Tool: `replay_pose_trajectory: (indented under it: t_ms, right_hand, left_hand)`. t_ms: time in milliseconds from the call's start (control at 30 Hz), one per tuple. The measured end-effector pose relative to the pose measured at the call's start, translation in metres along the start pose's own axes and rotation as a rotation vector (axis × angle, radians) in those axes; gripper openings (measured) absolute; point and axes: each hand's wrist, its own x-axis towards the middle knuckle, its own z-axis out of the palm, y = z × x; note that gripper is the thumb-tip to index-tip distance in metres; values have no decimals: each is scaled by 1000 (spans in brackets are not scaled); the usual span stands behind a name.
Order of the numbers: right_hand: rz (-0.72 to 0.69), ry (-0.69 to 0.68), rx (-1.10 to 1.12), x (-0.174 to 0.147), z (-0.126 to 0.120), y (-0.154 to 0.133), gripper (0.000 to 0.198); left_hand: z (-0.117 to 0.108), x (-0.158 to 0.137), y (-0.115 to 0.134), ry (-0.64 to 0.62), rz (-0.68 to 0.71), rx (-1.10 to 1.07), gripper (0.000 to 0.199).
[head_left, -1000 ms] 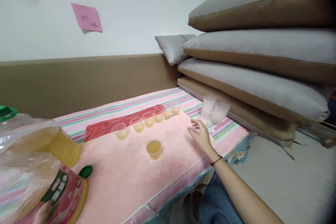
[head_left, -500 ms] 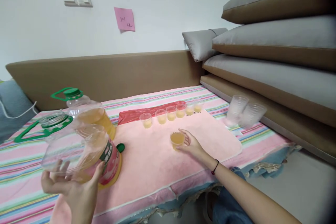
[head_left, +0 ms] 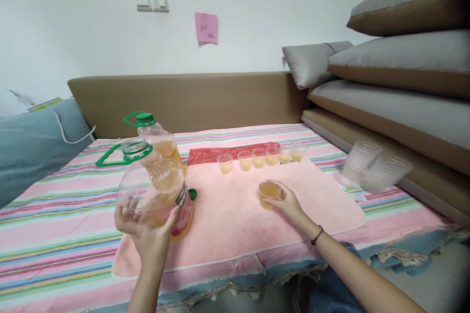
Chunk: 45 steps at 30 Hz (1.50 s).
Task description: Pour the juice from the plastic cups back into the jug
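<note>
My left hand (head_left: 149, 232) is wrapped round the near side of a big clear plastic bottle (head_left: 156, 183) with a green handle, no cap and amber liquid inside. The bottle leans slightly left. In the fingers of my right hand (head_left: 290, 204) is a clear plastic cup (head_left: 269, 196) of amber liquid, held at the middle of the pink mat (head_left: 227, 225). Behind it, several similar cups (head_left: 259, 159) with pale yellow liquid stand in a row. A loose green cap (head_left: 192, 194) lies right of the bottle.
A second, capped bottle (head_left: 167, 146) stands behind the first. Red plastic (head_left: 205, 155) lies behind the cups. At the right are stacks of cups (head_left: 362, 159), one tilted, beside piled cushions (head_left: 396, 107). A striped cloth (head_left: 66, 220) lies beneath; a brown backrest (head_left: 191, 100) runs behind.
My view has turned left, so everything appears farther right. The bottle in my left hand stands more upright. My right hand still holds the cup.
</note>
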Motion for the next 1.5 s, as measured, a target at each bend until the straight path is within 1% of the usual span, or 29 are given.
replay_pose_trajectory:
  t_ms: [100,233,300,367,533,633,833,967,1067,1200,1333,1500]
  right_hand:
    - [-11,-11,-18,0,3,-6,64]
    - [-55,-50,-32,5,12,-15,66]
    - [-68,-81,-41,9,19,-26,67]
    - [-88,-106,-57,13,29,-43,68]
    - [-182,-193,-66,21,63,-101,59]
    - [-216,-261,-43,28,87,-129,60]
    - [-291,-369,-35,39,137,-169,59]
    - [-299,-456,-27,38,168,-193,56]
    - [-290,-518,10,38,189,-205,54]
    - [-258,-554,28,42,207,-210,54]
    - [-265,-550,-2,45,214,-210,57]
    - [-263,-598,-56,41,218,-216,57]
  left_hand:
    - [0,-2,1,-4,-7,-22,118]
    - [-1,-4,2,15,-65,-51,121]
    - [-2,-6,3,20,-77,-51,121]
    - [-4,-8,5,17,-79,-51,119]
    - [-6,-13,8,16,-96,-42,118]
    - [-6,-15,9,27,-118,-47,117]
    - [-8,-19,8,19,-183,-35,118]
    - [-10,-22,8,21,-194,-5,118]
    - [-10,-23,8,27,-196,10,117]
    - [-9,-25,11,39,-209,17,115]
    - [-9,-26,11,37,-216,16,113]
    - [-9,-27,10,27,-198,5,112]
